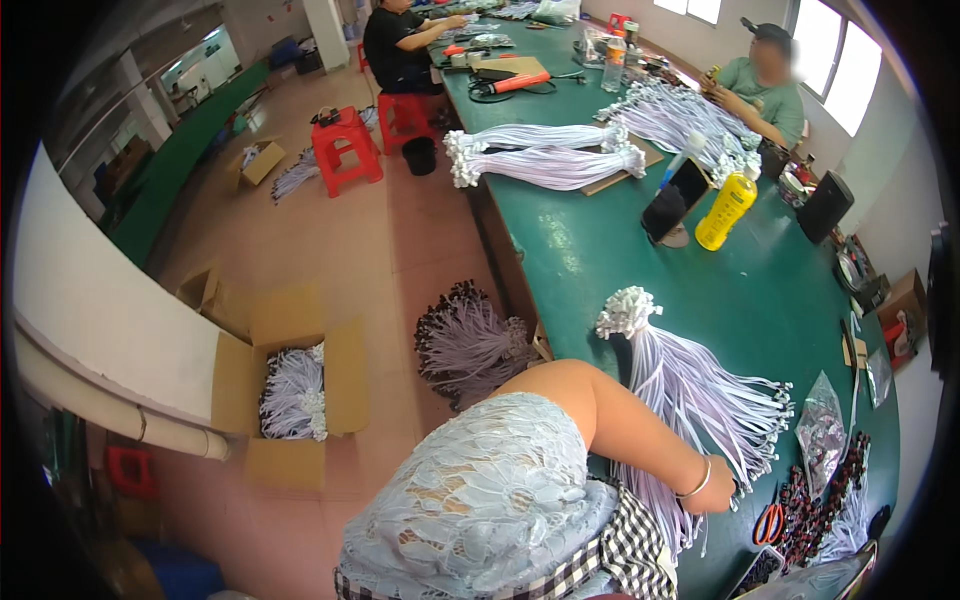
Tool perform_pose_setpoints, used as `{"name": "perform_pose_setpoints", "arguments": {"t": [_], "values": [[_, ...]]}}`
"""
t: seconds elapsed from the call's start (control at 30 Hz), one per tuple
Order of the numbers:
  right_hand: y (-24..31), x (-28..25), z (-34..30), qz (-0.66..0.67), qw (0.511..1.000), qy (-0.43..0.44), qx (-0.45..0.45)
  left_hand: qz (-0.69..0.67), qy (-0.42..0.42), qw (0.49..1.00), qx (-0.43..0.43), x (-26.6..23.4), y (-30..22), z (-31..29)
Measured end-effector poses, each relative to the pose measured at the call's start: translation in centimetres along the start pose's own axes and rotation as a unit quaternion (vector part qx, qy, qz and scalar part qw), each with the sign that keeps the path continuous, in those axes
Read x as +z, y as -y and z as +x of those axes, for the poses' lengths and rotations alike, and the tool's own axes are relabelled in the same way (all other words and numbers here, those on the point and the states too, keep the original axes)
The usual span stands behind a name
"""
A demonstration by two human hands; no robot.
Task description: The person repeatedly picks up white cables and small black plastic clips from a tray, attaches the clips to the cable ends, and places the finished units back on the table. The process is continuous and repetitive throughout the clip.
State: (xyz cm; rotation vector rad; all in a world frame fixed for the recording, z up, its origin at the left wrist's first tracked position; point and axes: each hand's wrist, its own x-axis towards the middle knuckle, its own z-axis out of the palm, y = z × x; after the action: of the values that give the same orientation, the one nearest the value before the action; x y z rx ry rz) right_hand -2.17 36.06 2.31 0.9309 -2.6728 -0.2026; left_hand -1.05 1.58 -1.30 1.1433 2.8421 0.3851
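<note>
My left hand (713, 486), with a bangle at the wrist, reaches over the green table. Its fingers are curled, and a small dark bit shows at their tips; what they grip is too small to make out. Beside the hand a large bundle of white cables (690, 380) fans out, its white connector ends (629, 312) gathered at the far side. More white cable strands hang below my forearm. Just right of the hand lie orange-handled scissors (769, 524) and a pile of small dark red-brown parts (808, 525). My right hand is not in view.
Across the table (560, 255) stand a yellow bottle (727, 210), a phone (678, 200) and more cable bundles (545, 165). A clear bag (822, 435) lies at right. On the floor are an open carton (345, 385) and a cable heap (470, 345). Two people sit farther along.
</note>
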Motion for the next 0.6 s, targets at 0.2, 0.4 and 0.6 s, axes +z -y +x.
{"name": "perform_pose_setpoints", "arguments": {"t": [0.2,0.4,0.6], "values": [[-0.4,0.4,-1.0,-0.059,0.975,0.187,0.107,-0.080,-0.021,0.996,0.024,-1.0,-0.9,0.9],[-1.8,1.0,-1.4,-0.069,0.988,0.132,0.032,-0.158,-0.135,0.978,0.023,1.1,-2.4,1.2],[0.8,-2.3,-0.9,-0.103,0.978,0.148,0.107,-0.204,-0.179,0.962,0.004,1.5,-3.1,1.0]]}}
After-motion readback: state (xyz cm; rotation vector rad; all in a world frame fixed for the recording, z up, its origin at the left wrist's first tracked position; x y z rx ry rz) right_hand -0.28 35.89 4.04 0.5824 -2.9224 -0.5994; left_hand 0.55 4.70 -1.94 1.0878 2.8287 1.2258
